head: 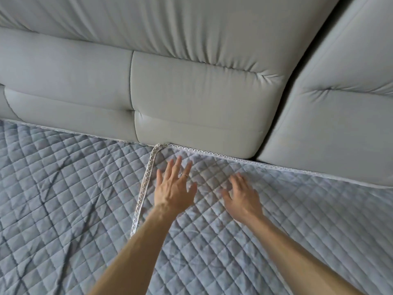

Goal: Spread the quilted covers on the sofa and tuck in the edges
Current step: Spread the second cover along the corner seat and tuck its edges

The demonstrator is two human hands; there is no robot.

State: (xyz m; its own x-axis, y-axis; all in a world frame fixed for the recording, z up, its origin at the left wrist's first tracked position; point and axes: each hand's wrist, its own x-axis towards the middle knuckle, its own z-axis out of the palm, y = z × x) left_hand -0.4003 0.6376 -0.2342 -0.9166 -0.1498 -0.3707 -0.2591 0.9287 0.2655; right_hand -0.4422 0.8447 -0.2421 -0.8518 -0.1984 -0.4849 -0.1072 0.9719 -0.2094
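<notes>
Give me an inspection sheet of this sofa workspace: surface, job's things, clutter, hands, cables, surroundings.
Surface: grey sofa, seat hidden under quilted fabric; back cushions bare.
Job's things: left cover creased; right cover overlaps it, with its trimmed side edge on top; back trim shows along the cushion base, not tucked there.
Clutter: nothing seen.
Grippers: left hand and right hand palm down on the right cover, fingers straight and spread, holding nothing; right hand slightly blurred.
Cables: nothing seen.
Surroundings: only the sofa in view; dark gap between two back cushions.
</notes>
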